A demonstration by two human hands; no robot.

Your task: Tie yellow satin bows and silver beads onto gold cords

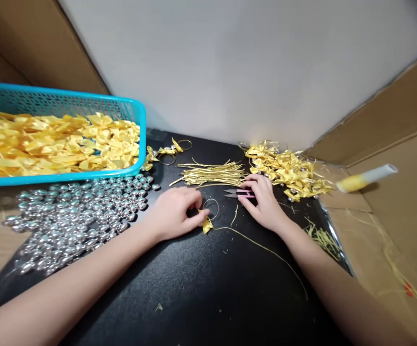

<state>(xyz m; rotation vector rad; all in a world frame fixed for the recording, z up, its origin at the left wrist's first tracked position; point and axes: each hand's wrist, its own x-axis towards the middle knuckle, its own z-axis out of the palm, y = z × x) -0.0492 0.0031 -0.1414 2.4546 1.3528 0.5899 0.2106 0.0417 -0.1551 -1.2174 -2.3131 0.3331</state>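
Note:
My left hand (pixel 181 214) pinches a small yellow ribbon bow (pixel 207 226) between thumb and fingers, low over the black tabletop. A thin wire ring (pixel 212 207) stands out beside the bow, and a long gold cord (pixel 266 248) trails from it to the right. My right hand (pixel 264 202) has its thumb and fingers around the pink handles of a pair of thread snips (pixel 234 193), whose blades point left. Just behind the snips lies a bundle of gold cords (pixel 211 173); my right fingers partly cover its right end.
A blue plastic basket (pixel 141 139) of yellow bows stands at the left. Many silver beads (pixel 82 216) spread in front of it. Finished-looking bows with rings (pixel 287 168) are heaped at the back right, near cord scraps (pixel 323 238) and a yellow-white tube (pixel 367 178). Cardboard borders the right side.

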